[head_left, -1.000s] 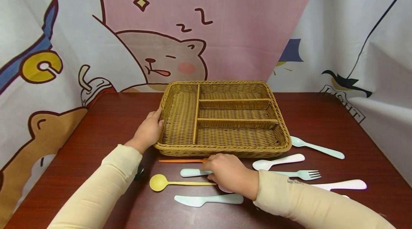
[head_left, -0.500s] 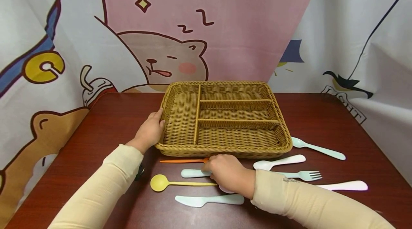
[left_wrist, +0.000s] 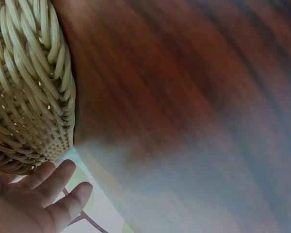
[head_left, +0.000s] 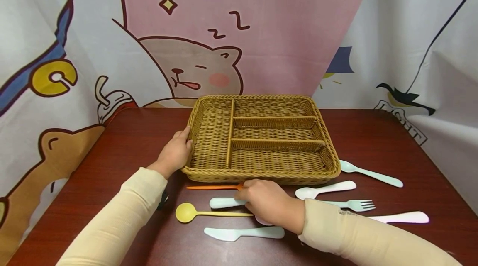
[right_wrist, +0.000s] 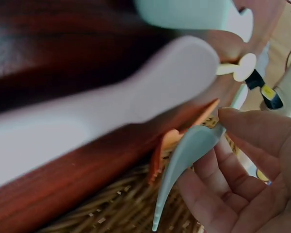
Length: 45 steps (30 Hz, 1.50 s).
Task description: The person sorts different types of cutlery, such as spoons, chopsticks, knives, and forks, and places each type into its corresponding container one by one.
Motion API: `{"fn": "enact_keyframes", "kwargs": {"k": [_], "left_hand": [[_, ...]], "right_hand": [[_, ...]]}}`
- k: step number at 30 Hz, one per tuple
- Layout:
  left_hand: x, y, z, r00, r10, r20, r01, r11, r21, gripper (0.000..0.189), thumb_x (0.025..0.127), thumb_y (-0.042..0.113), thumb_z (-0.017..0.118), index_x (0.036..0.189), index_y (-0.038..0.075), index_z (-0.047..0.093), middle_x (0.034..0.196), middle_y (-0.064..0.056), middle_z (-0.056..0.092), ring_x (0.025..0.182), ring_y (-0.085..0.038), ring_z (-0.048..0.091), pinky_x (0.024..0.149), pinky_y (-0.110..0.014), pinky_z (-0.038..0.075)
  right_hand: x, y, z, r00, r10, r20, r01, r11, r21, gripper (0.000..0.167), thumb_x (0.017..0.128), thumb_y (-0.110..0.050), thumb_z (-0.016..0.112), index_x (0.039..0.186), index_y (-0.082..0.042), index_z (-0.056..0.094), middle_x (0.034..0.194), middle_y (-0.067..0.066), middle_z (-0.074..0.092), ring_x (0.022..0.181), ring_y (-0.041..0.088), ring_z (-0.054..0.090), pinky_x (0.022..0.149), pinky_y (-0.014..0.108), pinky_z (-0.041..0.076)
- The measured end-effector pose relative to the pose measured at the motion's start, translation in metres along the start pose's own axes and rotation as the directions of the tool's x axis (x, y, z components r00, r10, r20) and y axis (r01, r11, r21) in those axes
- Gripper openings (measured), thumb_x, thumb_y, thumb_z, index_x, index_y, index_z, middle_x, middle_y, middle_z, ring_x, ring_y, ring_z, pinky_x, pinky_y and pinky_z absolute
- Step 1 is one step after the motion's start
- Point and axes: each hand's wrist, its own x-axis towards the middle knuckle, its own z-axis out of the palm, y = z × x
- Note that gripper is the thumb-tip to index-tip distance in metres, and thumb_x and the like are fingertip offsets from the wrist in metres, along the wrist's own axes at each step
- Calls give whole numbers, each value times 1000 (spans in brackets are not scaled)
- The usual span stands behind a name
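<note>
The right hand (head_left: 272,201) pinches a mint utensil (right_wrist: 191,148) in front of the basket (head_left: 261,174), whose side the left hand (head_left: 173,154) touches, fingers spread. I'd guess light, stiff, slick plastic, best held mid-length.

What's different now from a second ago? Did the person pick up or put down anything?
Hardly anything. The whole head view, backdrop included, has slid slightly rightward, probably just the camera. No pick-up or release shows: the right hand is still at the pale green utensil it pinches, the left hand still touches the wicker tray's left side, and the tray stays put.
</note>
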Motion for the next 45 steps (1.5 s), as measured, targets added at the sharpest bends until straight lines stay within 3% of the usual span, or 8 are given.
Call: {"fn": "enact_keyframes", "kwargs": {"k": [11, 21, 28, 34, 38, 45], "left_hand": [[1, 0, 0, 1000, -9, 11, 9, 1000, -13, 55, 106, 18, 35, 154, -1, 16, 151, -27, 28, 133, -41, 39, 107, -52, 35], [1, 0, 1, 1000, -1, -1, 1, 1000, -7, 55, 105, 18, 36, 153, -1, 17, 150, -27, 30, 133, -41, 40, 107, -52, 35], [-1, -1, 1, 1000, -3, -3, 3, 1000, -13, 55, 105, 18, 36, 154, -1, 17, 150, -27, 29, 134, -41, 38, 108, -52, 34], [-1, -2, 1, 1000, 0, -5, 0, 1000, -10, 55, 105, 17, 36, 153, -1, 17, 150, -27, 29, 134, -42, 38, 108, -53, 34], [-1, -1, 0, 1000, 3, -4, -3, 1000, -14, 55, 105, 17, 36, 154, -1, 17, 150, -27, 29, 134, -42, 37, 107, -53, 34], [-2, 0, 1, 1000, 9, -10, -9, 1000, -18, 55, 105, 17, 36, 153, -1, 17, 150, -27, 30, 133, -42, 38, 107, -53, 34]], "right_hand": [[-3, 2, -23, 997, -29, -71, 31, 999, 23, 30, 78, -1, 76, 105, -14, 76, 91, -3, 69, 78, 8, 64, 62, 23, 52], [-3, 16, -49, 996, 73, -55, -73, 997, 13, 28, 82, -7, 74, 109, -17, 76, 99, -3, 71, 84, 13, 66, 63, 30, 53], [1, 32, -70, 993, 113, -30, -110, 988, 108, 30, 82, -6, 75, 110, -15, 75, 99, -3, 71, 79, 9, 62, 64, 25, 49], [6, 43, -88, 977, 207, 58, -214, 947, 239, 29, 82, -2, 74, 108, -14, 76, 99, 0, 72, 71, 8, 56, 58, 24, 45], [9, 52, -95, 961, 241, 137, -272, 911, 308, 29, 83, 0, 71, 109, -12, 75, 87, 0, 70, 61, 9, 49, 52, 24, 42], [13, 71, -96, 956, 221, 195, -273, 913, 303, 31, 83, 0, 72, 114, -7, 73, 81, -1, 67, 77, 11, 61, 67, 29, 51]]}}
